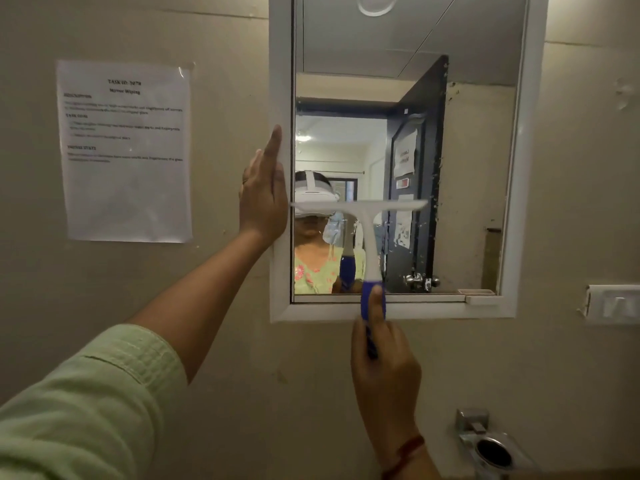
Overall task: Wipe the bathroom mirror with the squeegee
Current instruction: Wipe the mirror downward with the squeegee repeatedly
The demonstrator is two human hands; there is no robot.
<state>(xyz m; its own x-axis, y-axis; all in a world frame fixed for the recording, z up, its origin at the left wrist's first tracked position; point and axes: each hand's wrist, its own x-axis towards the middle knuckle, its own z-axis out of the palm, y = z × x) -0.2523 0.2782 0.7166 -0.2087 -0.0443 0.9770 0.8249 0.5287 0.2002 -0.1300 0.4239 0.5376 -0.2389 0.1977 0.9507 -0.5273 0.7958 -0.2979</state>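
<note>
The bathroom mirror (467, 168) hangs on the wall in a white frame (280, 81). A squeegee (369, 237) with a white blade and a blue grip stands upright against the lower left of the glass, its blade level across the mirror. My right hand (384, 362) is shut around the blue grip, just below the frame's bottom edge. My left hand (263, 195) lies flat with straight fingers against the frame's left side and holds nothing. The glass reflects a person, a dark door and a ceiling.
A printed task sheet (126, 150) is taped to the beige wall left of the mirror. A metal holder (491, 448) sticks out of the wall at the lower right. A white switch plate (613, 303) sits right of the frame.
</note>
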